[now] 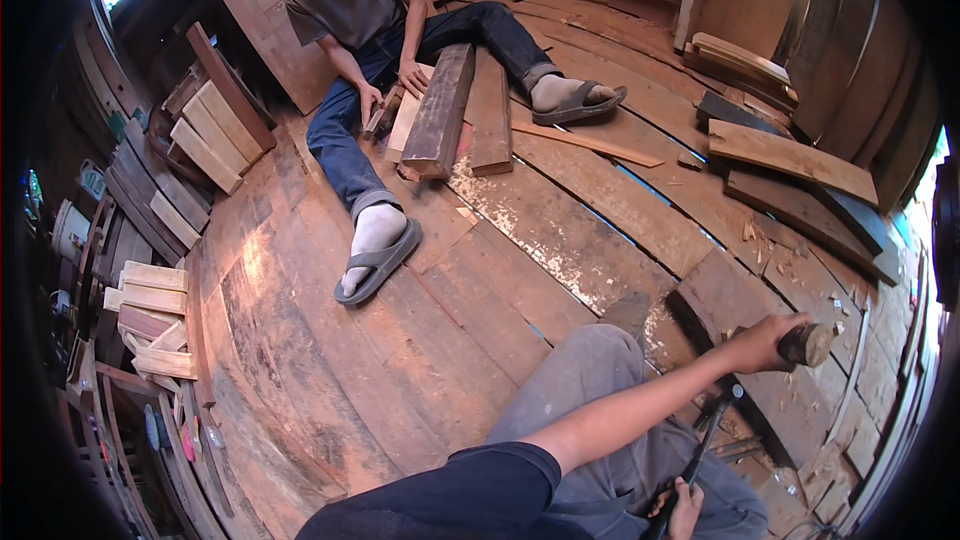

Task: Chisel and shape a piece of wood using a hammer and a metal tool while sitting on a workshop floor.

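My left hand (762,345) reaches across to the right, its fingers wrapped round a short, dark, round wooden piece (808,346) with a pale end face. Its full shape is partly hidden by the hand. Low in the picture, my right hand (683,512) is closed on a dark rod-like tool (708,438) that slants up to a bright round metal end. Its lower part passes out of view, so its kind is unclear. Beneath my left hand lies a thick brown plank (735,305) with a dark side edge, beside my bent leg in grey trousers (590,380).
A co-worker (375,0) sits on the board floor (400,380), both hands at timber pieces (440,115) between the legs. Loose planks (790,160) are piled at right. Short wood blocks (155,290) stack at left. Shavings and gaps mark the floor.
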The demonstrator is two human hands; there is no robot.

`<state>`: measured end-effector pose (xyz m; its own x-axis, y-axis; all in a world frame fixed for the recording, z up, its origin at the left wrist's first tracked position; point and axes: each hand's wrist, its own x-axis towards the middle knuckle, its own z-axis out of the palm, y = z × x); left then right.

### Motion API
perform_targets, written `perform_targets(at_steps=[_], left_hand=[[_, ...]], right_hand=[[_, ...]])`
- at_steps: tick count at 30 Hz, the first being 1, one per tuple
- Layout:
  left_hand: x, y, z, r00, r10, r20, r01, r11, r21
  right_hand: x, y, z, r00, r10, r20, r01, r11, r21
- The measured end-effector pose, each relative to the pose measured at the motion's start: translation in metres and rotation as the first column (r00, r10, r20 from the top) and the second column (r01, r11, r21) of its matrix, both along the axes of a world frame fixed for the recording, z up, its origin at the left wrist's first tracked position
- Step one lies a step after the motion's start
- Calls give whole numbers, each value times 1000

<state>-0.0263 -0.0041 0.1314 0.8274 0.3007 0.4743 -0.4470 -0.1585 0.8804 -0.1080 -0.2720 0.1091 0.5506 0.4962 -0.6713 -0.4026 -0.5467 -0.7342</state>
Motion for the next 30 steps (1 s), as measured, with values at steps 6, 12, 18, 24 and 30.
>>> perform_targets(at_steps=[6, 12, 18, 24, 30], left_hand=[[6, 5, -7, 979, 189, 75, -184, 980, -72], [2, 4, -8, 973, 218, 77, -214, 975, -59], [-10, 3, -6, 968, 214, 132, -212, 977, -30], [-15, 4, -7, 970, 203, 130, -199, 979, -46], [-17, 3, -7, 992, 119, 34, -119, 993, -22]], right_hand=[[-1, 4, 6, 999, -27, -18, 26, 999, -23], [-3, -2, -2, 1000, 21, 8, -21, 1000, 23], [-12, 4, 7, 1000, 3, 27, -3, 1000, -7], [-12, 6, 5, 998, 2, 69, -1, 1000, -21], [-14, 4, 9, 995, 33, 92, -30, 999, -40]])
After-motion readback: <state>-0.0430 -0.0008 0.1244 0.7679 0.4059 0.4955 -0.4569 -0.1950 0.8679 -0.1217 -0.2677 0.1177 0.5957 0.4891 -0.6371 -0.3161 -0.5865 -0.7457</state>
